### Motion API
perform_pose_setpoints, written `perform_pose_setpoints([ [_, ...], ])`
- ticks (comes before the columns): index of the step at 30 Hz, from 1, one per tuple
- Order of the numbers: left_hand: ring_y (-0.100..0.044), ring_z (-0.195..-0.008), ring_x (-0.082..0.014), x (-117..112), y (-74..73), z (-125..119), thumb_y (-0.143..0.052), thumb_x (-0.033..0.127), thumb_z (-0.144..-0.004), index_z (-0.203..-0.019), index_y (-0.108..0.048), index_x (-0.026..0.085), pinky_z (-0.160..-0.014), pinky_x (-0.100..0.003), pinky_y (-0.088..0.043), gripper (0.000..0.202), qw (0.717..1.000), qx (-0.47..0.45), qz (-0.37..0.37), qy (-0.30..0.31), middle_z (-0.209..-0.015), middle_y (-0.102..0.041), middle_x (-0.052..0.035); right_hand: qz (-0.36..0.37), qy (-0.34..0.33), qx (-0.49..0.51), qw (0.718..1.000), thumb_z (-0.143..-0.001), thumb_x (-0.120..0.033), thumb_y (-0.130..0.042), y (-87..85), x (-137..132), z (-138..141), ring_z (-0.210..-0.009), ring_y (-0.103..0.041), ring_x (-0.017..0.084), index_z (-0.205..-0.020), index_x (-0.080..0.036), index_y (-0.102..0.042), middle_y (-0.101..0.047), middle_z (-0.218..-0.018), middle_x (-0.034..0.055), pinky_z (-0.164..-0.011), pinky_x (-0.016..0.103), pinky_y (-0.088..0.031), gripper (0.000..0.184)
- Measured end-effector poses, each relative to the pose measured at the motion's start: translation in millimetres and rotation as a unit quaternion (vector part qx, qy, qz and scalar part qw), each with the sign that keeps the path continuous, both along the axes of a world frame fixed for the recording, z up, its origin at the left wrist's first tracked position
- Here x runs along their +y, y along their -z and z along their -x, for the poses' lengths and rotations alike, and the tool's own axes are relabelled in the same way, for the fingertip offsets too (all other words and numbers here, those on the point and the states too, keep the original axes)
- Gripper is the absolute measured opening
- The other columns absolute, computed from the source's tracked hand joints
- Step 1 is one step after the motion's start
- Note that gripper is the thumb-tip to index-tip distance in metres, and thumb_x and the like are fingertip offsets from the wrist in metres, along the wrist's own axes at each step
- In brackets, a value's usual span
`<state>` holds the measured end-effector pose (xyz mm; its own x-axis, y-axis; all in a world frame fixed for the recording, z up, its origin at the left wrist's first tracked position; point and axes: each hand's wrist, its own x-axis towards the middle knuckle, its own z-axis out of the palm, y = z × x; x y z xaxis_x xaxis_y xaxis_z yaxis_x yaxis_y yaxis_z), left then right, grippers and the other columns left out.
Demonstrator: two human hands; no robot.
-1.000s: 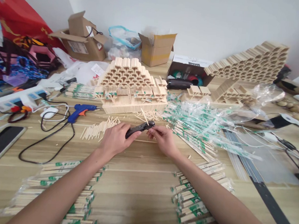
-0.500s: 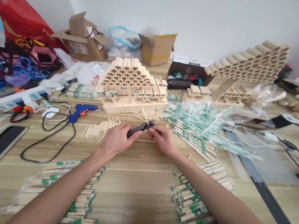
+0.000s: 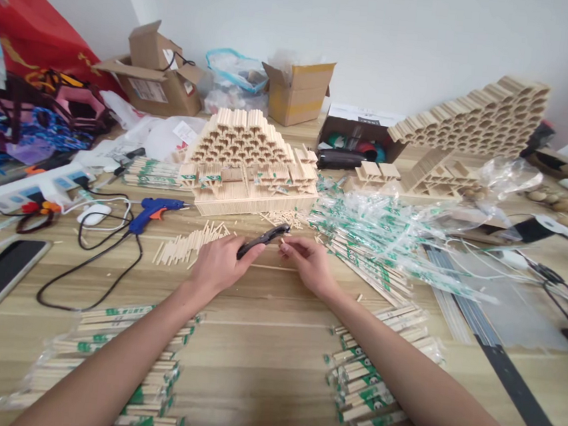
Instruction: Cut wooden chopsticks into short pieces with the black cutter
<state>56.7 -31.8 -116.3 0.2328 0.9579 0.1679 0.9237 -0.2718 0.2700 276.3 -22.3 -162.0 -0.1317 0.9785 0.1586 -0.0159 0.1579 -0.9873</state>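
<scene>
You see a black tool at the frame's middle, and left of it a blue glue gun with a black cord. At upper left is a red bag with gold pattern; at right, clear wrappers carry green print.

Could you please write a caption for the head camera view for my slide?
Left hand grips a black hand tool near the right hand, before a chopstick lattice.

White wall, light wood-grain table, cardboard boxes behind
</scene>
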Motion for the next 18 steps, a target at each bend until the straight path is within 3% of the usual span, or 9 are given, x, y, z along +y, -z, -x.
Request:
perform_pose_setpoints([
  [3,-0.070,-0.080,-0.0247,2,0.2,3,-0.031,0.066,-0.101,-0.081,-0.069,0.021,-0.067,-0.031,-0.042,0.063,0.999,-0.050,-0.001,-0.008,-0.081,-0.073,-0.0082,-0.034,0.016,-0.032,0.999,-0.087,-0.054,-0.074,-0.3,-1,-1,-0.083,-0.070,0.022,-0.100,-0.022,-0.076,-0.075,-0.094,0.0078,-0.076,0.036,-0.059,0.035],
  [7,-0.070,-0.081,-0.0249,5,0.1,7,-0.031,0.063,-0.102,-0.083,-0.070,0.020,-0.067,-0.031,-0.042,0.061,0.996,-0.082,-0.002,-0.019,-0.082,-0.074,-0.0090,-0.140,0.031,-0.177,0.974,-0.096,-0.031,-0.064,-5.9,-6,-4,-0.093,-0.067,0.023,-0.104,-0.024,-0.078,-0.073,-0.101,0.0083,-0.084,0.038,-0.056,0.018],
  [10,-0.071,-0.080,-0.0265,6,-0.3,7,-0.033,0.067,-0.100,-0.084,-0.069,0.021,-0.066,-0.032,-0.042,0.061,0.997,-0.069,0.011,-0.036,-0.081,-0.075,-0.0093,-0.192,0.019,-0.264,0.945,-0.096,-0.016,-0.057,-7.9,-9,-4,-0.096,-0.065,0.024,-0.108,-0.022,-0.077,-0.074,-0.101,0.0088,-0.090,0.040,-0.053,0.024],
  [14,-0.073,-0.084,-0.0316,6,0.9,3,-0.045,0.072,-0.094,-0.093,-0.070,0.021,-0.067,-0.034,-0.046,0.056,0.997,-0.008,0.045,-0.059,-0.086,-0.076,-0.0108,-0.200,0.038,-0.327,0.923,-0.091,-0.009,-0.054,-4.6,-8,-4,-0.099,-0.062,0.027,-0.112,-0.020,-0.075,-0.073,-0.102,0.0106,-0.090,0.042,-0.051,0.032],
  [18,-0.075,-0.087,-0.0316,4,5.0,-3,-0.057,0.042,-0.093,-0.108,-0.070,0.023,-0.071,-0.036,-0.050,0.027,0.996,0.048,0.068,-0.045,-0.096,-0.078,-0.0109,-0.199,0.108,-0.377,0.898,-0.090,-0.009,-0.053,0.0,-5,-7,-0.104,-0.059,0.030,-0.107,-0.019,-0.074,-0.071,-0.105,0.0123,-0.094,0.045,-0.047,0.029],
])
